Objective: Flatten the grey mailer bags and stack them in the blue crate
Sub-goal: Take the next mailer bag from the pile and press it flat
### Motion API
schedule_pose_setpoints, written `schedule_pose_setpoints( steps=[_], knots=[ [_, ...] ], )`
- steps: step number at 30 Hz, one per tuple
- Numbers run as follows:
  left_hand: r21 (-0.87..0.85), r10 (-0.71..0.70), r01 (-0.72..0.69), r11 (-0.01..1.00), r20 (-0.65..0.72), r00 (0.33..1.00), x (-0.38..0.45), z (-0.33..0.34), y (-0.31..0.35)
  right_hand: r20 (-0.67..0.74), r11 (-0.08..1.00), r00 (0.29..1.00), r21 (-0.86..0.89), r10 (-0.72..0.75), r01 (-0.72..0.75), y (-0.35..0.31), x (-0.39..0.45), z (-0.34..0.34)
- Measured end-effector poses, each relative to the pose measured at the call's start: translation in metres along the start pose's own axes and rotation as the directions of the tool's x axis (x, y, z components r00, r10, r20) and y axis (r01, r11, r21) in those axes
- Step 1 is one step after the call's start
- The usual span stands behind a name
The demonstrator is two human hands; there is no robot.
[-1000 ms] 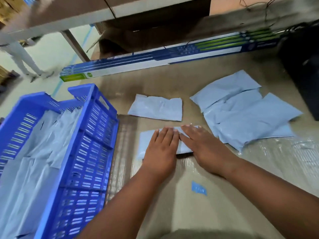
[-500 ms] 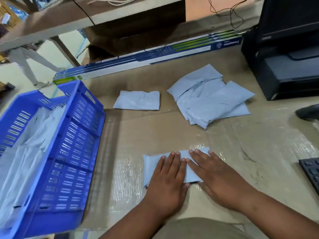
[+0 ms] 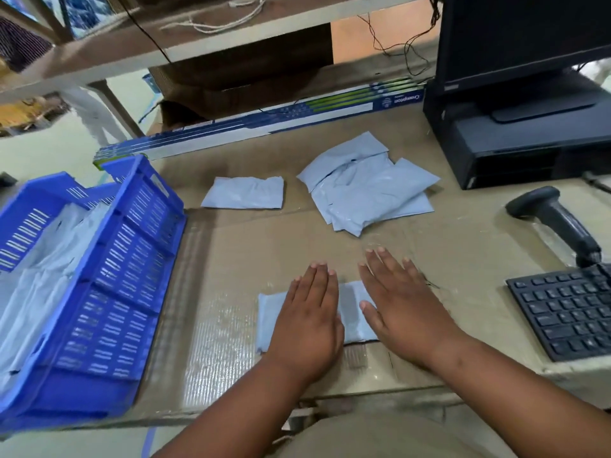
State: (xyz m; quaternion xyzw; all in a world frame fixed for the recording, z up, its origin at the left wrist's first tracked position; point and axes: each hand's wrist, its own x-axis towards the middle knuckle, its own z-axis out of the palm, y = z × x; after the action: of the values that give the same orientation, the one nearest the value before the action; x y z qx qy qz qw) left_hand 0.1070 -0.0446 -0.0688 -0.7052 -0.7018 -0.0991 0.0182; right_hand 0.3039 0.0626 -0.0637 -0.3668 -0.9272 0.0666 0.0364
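Both hands lie flat, fingers straight and together, on a small grey plastic mailer bag (image 3: 352, 312) at the near middle of the cardboard-covered brown table (image 3: 463, 233). The left hand (image 3: 305, 320) covers the bag's left-centre, palm down, gripping nothing. The right hand (image 3: 401, 300) presses the bag's right end, its fingertips reaching past the far edge onto the cardboard; it hides that end of the bag, so only the left strip, a middle band and a near corner show.

At 9 o'clock from the hands stands the blue slotted plastic crate (image 3: 132, 259), cut off by the left frame edge, with flat grey bags (image 3: 39, 276) inside; how many cannot be made out. At 12 o'clock lies a loose heap of grey mailer bags (image 3: 370, 190), overlapping so the count is unclear, and at 11 o'clock a single crumpled grey bag (image 3: 244, 193) lies apart from it.

At 3 o'clock a black keyboard (image 3: 568, 312) is clipped by the right edge, with a black handheld scanner (image 3: 558, 219) beyond it. A long blue-and-white carton (image 3: 264, 127) lies along the far side.
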Motion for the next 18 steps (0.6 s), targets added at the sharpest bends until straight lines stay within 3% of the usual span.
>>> schedule_pose_setpoints(
  steps=[8, 18],
  knots=[
    [0.005, -0.059, 0.058, 0.998, 0.080, 0.995, 0.012, 0.039, 0.020, 0.095, 0.999, 0.995, 0.044, 0.020, -0.024, -0.016, 0.007, 0.025],
    [0.028, -0.051, 0.048, 0.998, 0.113, 0.992, 0.017, 0.039, 0.017, 0.105, 1.000, 0.994, 0.020, 0.016, -0.019, -0.010, 0.010, 0.038]
  ],
)
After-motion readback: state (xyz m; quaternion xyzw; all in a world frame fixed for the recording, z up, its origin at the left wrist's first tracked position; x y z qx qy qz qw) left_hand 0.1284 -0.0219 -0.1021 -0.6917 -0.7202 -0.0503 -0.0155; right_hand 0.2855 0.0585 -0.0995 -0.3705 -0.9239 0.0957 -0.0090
